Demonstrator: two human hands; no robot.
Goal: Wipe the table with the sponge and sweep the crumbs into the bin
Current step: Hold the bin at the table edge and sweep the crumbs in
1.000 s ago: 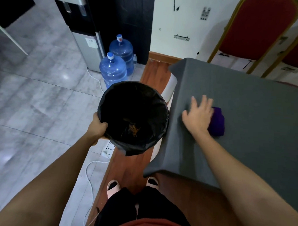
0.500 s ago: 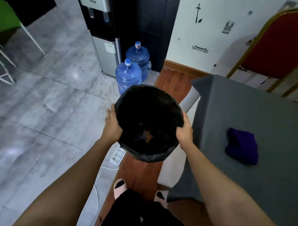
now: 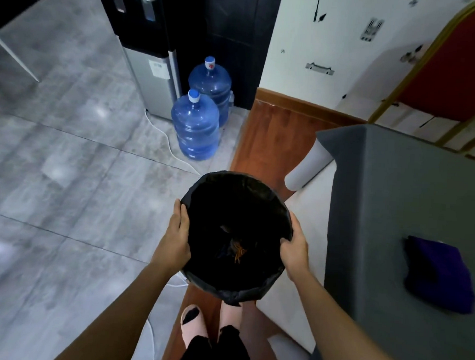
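The black-lined bin [image 3: 231,177] is gripped at its rim, left hand [image 3: 175,239] and right hand [image 3: 296,250] with fingers clamped on opposite sides (orange scraps [image 3: 238,251] lie inside). The purple sponge [image 3: 439,275] is left on the grey worktop [image 3: 388,192], far right.

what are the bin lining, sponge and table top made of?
Bin: thin black plastic bag lining, faint sheen, wrinkled and bunched over the rim. Sponge: soft, matte purple, slumped at its edges; could equally be cloth. Table: matte grey felt-like fabric cover, folded down over the corner.
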